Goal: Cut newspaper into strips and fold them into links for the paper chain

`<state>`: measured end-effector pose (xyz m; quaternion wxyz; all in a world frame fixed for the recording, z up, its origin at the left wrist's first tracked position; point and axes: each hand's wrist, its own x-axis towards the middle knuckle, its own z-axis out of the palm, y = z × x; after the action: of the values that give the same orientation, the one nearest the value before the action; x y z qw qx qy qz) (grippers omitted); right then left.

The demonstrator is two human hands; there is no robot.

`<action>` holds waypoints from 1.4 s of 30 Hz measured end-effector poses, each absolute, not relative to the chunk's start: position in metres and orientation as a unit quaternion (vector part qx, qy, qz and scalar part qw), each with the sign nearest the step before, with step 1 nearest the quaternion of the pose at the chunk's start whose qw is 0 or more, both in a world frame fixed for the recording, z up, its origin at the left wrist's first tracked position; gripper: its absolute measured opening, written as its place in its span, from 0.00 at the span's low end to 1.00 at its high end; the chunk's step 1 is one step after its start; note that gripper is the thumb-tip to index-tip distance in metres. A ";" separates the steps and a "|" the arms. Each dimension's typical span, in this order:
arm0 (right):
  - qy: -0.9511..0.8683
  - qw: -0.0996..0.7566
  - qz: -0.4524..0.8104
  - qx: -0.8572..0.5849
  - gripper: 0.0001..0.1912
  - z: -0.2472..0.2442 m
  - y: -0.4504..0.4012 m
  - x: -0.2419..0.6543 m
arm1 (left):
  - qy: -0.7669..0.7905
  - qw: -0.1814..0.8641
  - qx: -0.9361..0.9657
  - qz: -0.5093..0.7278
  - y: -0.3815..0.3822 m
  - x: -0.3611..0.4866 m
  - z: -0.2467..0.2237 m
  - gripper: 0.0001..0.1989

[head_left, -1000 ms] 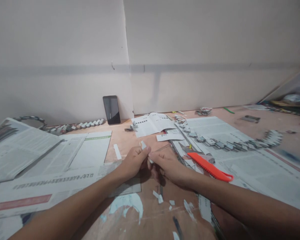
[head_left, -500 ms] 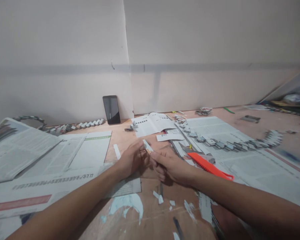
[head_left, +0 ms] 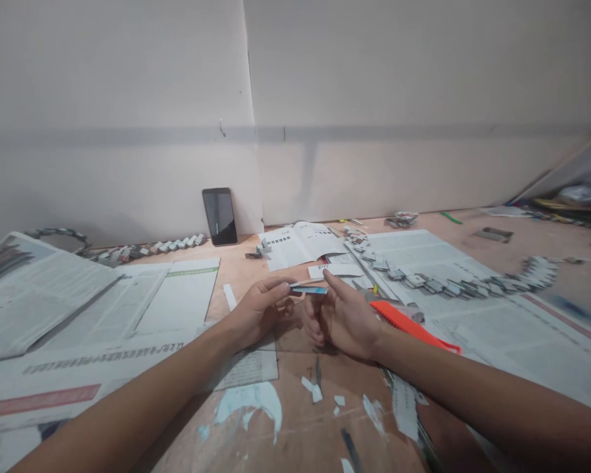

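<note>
Between my two hands is a thin folded paper strip (head_left: pixel 311 289), white above and blue below, its layers spread a little apart. My left hand (head_left: pixel 266 309) pinches the strip's left end between thumb and fingers. My right hand (head_left: pixel 345 315) is at the strip's right end, thumb raised and fingers loosely curled below it. An orange-red utility knife (head_left: pixel 414 326) lies just right of my right hand, partly behind it. Small white paper scraps (head_left: pixel 312 389) lie on the wooden table (head_left: pixel 295 433) nearer to me.
A phone (head_left: pixel 220 217) leans on the wall. Folded-paper chains lie at the back left (head_left: pixel 177 244) and right (head_left: pixel 438 285). Newspapers (head_left: pixel 113 341) cover the left side; another sheet (head_left: pixel 423 253) lies at right. An open booklet (head_left: pixel 303 246) is behind my hands.
The strip has turned from slanted to nearly level, and its blue side now shows. My right thumb has lifted off it, and my right fingers have loosened.
</note>
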<state>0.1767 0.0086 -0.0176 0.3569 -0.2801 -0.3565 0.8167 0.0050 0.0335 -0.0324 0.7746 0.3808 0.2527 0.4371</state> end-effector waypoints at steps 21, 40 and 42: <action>-0.548 0.379 0.645 -0.374 0.13 -0.019 -0.004 0.168 | 0.333 0.745 0.308 0.490 0.032 0.008 -0.028 0.10; -0.830 0.396 0.225 -0.322 0.14 -0.015 0.000 0.177 | 0.280 0.760 0.397 0.431 0.033 0.000 -0.033 0.16; -0.841 0.391 0.201 -0.315 0.15 -0.018 0.001 0.177 | 0.282 0.739 0.406 0.457 0.031 0.004 -0.032 0.15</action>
<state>0.1767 0.0013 -0.0180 0.3908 -0.3151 -0.8411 0.2014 0.0044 0.0315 -0.0324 0.7392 0.4065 0.2820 0.4570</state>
